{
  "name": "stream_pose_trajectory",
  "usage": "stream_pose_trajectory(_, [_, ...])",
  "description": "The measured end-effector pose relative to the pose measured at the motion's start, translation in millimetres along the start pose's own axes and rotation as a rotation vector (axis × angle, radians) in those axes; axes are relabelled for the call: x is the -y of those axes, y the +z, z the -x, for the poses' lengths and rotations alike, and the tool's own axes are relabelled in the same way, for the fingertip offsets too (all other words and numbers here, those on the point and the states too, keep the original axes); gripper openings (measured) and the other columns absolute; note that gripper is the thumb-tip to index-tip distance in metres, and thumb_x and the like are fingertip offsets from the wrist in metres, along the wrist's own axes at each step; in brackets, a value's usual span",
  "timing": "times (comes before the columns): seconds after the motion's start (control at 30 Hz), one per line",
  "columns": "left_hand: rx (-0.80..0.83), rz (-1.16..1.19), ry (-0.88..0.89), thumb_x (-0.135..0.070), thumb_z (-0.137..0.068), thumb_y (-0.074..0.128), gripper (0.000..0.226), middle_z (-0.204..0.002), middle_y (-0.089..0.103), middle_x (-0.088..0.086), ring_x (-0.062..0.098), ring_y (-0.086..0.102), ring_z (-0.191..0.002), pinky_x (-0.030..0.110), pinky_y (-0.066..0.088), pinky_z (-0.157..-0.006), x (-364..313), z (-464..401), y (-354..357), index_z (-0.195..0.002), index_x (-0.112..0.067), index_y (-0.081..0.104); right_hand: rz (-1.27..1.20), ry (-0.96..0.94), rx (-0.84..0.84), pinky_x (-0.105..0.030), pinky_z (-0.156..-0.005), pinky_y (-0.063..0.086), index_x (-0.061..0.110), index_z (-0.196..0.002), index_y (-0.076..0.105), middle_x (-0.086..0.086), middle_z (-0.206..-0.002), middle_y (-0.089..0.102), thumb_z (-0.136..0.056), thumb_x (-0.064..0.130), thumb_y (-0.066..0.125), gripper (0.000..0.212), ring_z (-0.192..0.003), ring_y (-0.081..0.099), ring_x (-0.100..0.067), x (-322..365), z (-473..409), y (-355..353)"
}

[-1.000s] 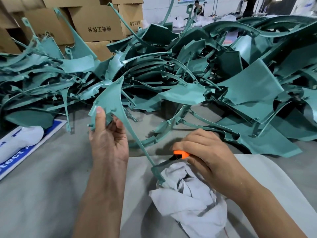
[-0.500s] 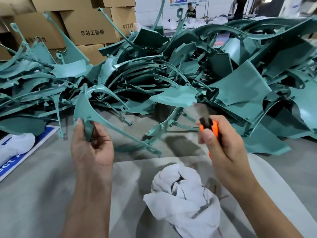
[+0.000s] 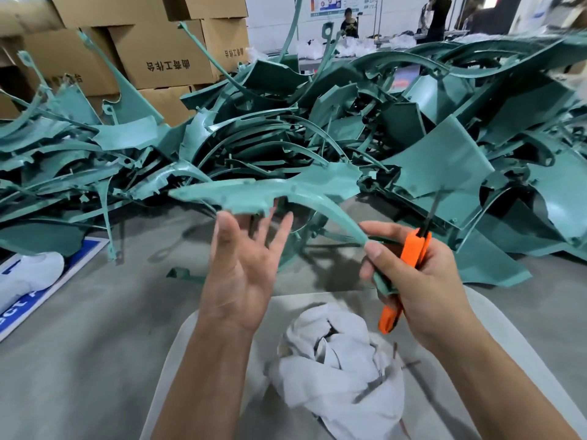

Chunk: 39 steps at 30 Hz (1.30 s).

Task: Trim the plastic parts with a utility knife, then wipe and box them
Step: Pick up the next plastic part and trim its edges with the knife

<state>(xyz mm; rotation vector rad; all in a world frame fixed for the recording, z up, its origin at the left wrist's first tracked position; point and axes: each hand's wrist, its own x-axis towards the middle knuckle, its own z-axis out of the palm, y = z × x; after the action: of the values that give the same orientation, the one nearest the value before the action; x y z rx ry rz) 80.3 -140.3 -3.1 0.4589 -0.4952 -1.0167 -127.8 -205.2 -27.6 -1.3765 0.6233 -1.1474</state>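
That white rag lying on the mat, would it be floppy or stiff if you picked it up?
Probably floppy: the rag lies crumpled in soft folds on the mat. Likely light too, since it bunches loosely. It seems unlikely to roll or slide.

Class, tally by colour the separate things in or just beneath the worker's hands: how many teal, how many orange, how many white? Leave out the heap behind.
Teal: 1, the plastic part, its thin end pinched in the right hand, the left hand open under it
Orange: 1, the utility knife, in the same right hand
White: 1, the rag
Total: 3
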Motion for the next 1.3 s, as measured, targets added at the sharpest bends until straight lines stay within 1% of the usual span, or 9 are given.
stream_pose_trajectory(0.07, [0.092,-0.105,0.028,-0.049,-0.05,0.097,0.117,-0.158,0.038,0.007,0.031,0.046,-0.144,0.049,0.048,-0.11,-3.4,1.1,-4.6,-0.145,-0.017,0.038,-0.182,0.084,0.006,-0.021,-0.039,0.032,0.017,-0.106,0.08,-0.012,-0.066,0.063,-0.087,0.026,0.074,0.022,-0.041,0.037,-0.016,2.6,-2.4,-3.8])
stream_pose_trajectory(0.23, [-0.066,-0.177,0.127,-0.017,-0.055,0.099,0.13,-0.146,0.056,0.009,0.031,0.057,-0.134,0.053,0.045,-0.112,-7.5,-5.6,-28.3,-0.16,-0.029,0.024,-0.395,0.414,0.101,-0.015,-0.031,0.027,0.007,-0.099,0.077,-0.005,-0.057,0.051,-0.084,0.017,0.065,0.021,-0.037,0.034,-0.006,9.5,-8.3,-19.9])
stream_pose_trajectory(0.37, [-0.269,-0.873,0.351,-0.041,-0.06,0.09,0.051,-0.094,0.08,-0.003,0.015,0.076,-0.085,0.025,0.06,-0.071,-13.1,-8.3,-40.8,-0.103,-0.016,0.077,-0.63,0.536,0.057,-0.013,-0.029,0.027,0.006,-0.092,0.069,-0.002,-0.059,0.048,-0.089,0.035,0.064,0.029,-0.038,0.034,-0.003,9.3,-11.7,-25.8])
stream_pose_trajectory(0.47, [-0.309,-0.844,0.361,-0.034,-0.075,0.086,0.022,-0.088,0.08,0.002,0.022,0.078,-0.073,0.032,0.062,-0.06,-7.2,-6.2,-44.2,-0.089,-0.019,0.079,-0.775,0.415,-0.13,-0.015,-0.039,0.033,0.009,-0.085,0.065,-0.003,-0.068,0.05,-0.09,0.064,0.056,0.056,-0.048,0.037,-0.008,12.7,-17.0,-28.4])
stream_pose_trajectory(0.57, [-0.245,-0.642,0.355,-0.017,-0.094,0.074,0.009,-0.106,0.078,0.007,0.031,0.077,-0.085,0.038,0.063,-0.064,1.5,-3.7,-36.0,-0.101,-0.022,0.077,-0.526,0.244,-0.336,-0.029,-0.054,0.044,0.013,-0.088,0.055,-0.008,-0.074,0.059,-0.1,0.061,0.049,0.049,-0.059,0.047,-0.018,11.8,-17.2,-25.2])
stream_pose_trajectory(0.63, [-0.204,-0.531,0.304,-0.008,-0.095,0.069,0.021,-0.115,0.076,0.007,0.034,0.076,-0.096,0.04,0.064,-0.07,8.3,-3.1,-27.4,-0.1,-0.027,0.078,-0.004,0.038,-0.406,-0.041,-0.063,0.051,0.011,-0.091,0.055,-0.007,-0.077,0.065,-0.11,0.04,0.047,0.035,-0.064,0.057,-0.023,6.7,-11.8,-20.6])
stream_pose_trajectory(0.83, [-0.153,-0.419,0.26,0.005,-0.096,0.061,0.034,-0.118,0.076,0.011,0.042,0.073,-0.105,0.045,0.063,-0.08,23.1,3.8,-15.0,-0.1,-0.023,0.08,0.757,-0.389,-0.202,-0.037,-0.047,0.041,0.022,-0.078,0.046,0.002,-0.056,0.051,-0.11,0.045,0.043,0.04,-0.047,0.049,-0.016,-8.0,0.9,-0.1])
stream_pose_trajectory(1.0, [-0.107,-0.603,0.45,0.0,-0.091,0.067,0.026,-0.101,0.08,0.005,0.027,0.077,-0.094,0.041,0.064,-0.077,36.8,12.7,0.6,-0.093,-0.022,0.081,0.742,-0.338,-0.172,-0.02,-0.049,0.026,0.027,-0.076,0.036,0.012,-0.054,0.036,-0.111,0.032,0.042,0.037,-0.048,0.038,-0.014,-13.4,-3.7,5.4])
stream_pose_trajectory(1.3, [-0.023,-0.768,0.407,0.004,-0.089,0.073,0.018,-0.093,0.08,0.003,0.028,0.079,-0.085,0.036,0.065,-0.068,56.1,28.7,14.3,-0.093,-0.013,0.077,0.677,-0.257,-0.144,-0.026,-0.052,0.026,0.021,-0.076,0.037,0.009,-0.057,0.038,-0.11,0.032,0.043,0.035,-0.051,0.034,-0.014,-14.4,-2.5,6.8])
